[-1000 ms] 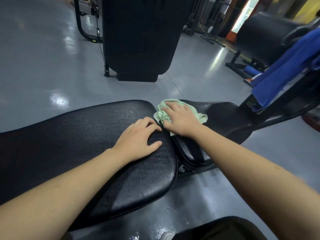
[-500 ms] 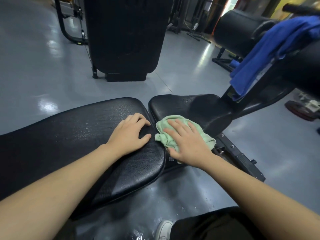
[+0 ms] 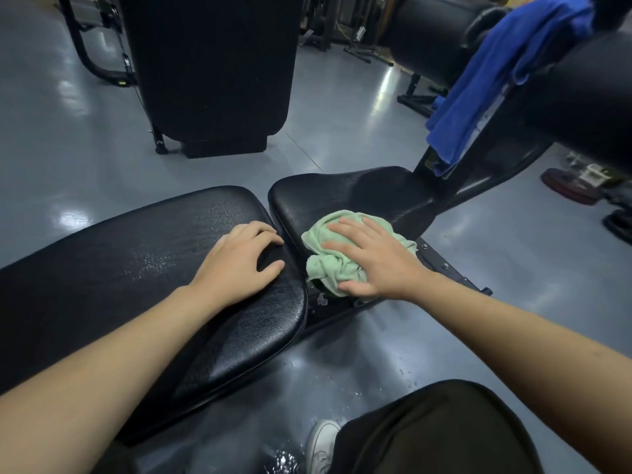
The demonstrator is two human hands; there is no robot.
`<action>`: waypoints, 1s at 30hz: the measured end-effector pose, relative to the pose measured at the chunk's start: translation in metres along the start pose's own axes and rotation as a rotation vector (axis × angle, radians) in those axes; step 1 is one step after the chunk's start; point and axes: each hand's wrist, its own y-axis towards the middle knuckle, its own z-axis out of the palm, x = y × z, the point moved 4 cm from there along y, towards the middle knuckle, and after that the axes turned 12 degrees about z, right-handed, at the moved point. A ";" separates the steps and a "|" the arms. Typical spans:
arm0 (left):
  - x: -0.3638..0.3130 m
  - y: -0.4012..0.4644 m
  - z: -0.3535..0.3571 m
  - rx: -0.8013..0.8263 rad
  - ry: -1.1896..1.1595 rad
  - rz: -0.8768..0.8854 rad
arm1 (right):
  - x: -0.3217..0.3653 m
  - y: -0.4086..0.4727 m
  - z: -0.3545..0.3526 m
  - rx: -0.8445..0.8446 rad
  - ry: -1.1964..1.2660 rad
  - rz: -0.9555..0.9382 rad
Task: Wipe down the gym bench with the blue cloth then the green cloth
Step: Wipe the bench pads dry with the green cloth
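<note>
Right hand (image 3: 372, 258) fingers spread, pressing green cloth (image 3: 337, 265); seat edge beneath hidden.

The far half of the seat pad (image 3: 359, 193) lies bare beyond the right hand (image 3: 379, 258), which is spread flat on the green cloth (image 3: 328, 268) at the pad's near edge. Passage to the right is barred by the slanted black frame post (image 3: 478, 159), over which the blue cloth (image 3: 496, 80) is draped. The long pad (image 3: 119, 254) is bare to the left of the left hand (image 3: 239, 261). A narrow gap separates the two pads. Open floor (image 3: 342, 138) lies beyond, bounded by a tall black machine (image 3: 212, 63).
</note>
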 end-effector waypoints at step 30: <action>0.000 0.009 0.003 0.029 -0.046 -0.026 | 0.044 0.016 0.014 0.047 -0.203 -0.114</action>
